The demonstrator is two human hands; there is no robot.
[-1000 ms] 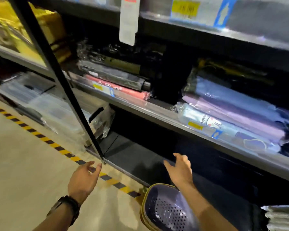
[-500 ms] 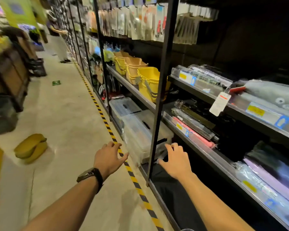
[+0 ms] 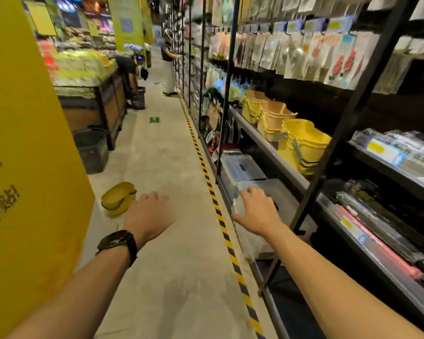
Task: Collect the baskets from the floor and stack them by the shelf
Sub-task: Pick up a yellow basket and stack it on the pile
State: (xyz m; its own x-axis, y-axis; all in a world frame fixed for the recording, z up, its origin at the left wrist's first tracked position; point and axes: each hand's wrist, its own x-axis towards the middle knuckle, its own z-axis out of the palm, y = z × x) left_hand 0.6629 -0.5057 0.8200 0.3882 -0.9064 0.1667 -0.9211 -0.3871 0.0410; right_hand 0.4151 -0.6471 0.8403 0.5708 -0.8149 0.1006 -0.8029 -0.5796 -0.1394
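Note:
A small stack of yellow baskets lies upside down on the concrete floor beside a yellow pillar. My left hand, with a dark watch on the wrist, is stretched out just right of the baskets, fingers apart, holding nothing. My right hand is also empty and spread, hovering in front of the clear boxes at the foot of the black shelf. The purple basket seen earlier is out of view.
A yellow-black tape line runs along the shelf base. Yellow and orange buckets stand on the shelf. A dark bin stands by a wooden display. Two people are far down the aisle.
My view has swung left from the lower shelf and the purple basket to the aisle. The yellow baskets have come into sight near my left hand. Both hands stay empty.

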